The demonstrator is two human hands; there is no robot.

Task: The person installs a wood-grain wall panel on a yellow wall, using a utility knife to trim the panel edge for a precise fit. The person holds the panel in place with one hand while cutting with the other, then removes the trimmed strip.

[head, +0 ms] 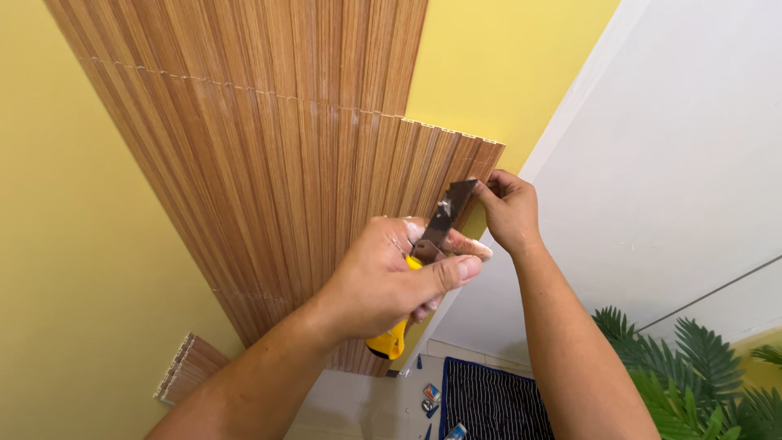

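Observation:
A ribbed wood-look wall panel point(277, 163) is fixed to a yellow wall point(73, 244). My left hand point(391, 281) is closed around a utility knife with a yellow handle point(389, 342). Its dark, worn blade point(446, 216) points up to the panel's right edge. My right hand point(509, 210) pinches the tip of the blade, or the panel edge right beside it; which one is hard to tell. The panel's upper right corner point(485, 151) ends just above both hands.
A white wall point(652, 163) meets the yellow one at the right. Below lie a dark striped mat point(493, 403), small items on the floor point(430, 399), an offcut of panel point(191, 367) and green palm-like leaves point(692, 367).

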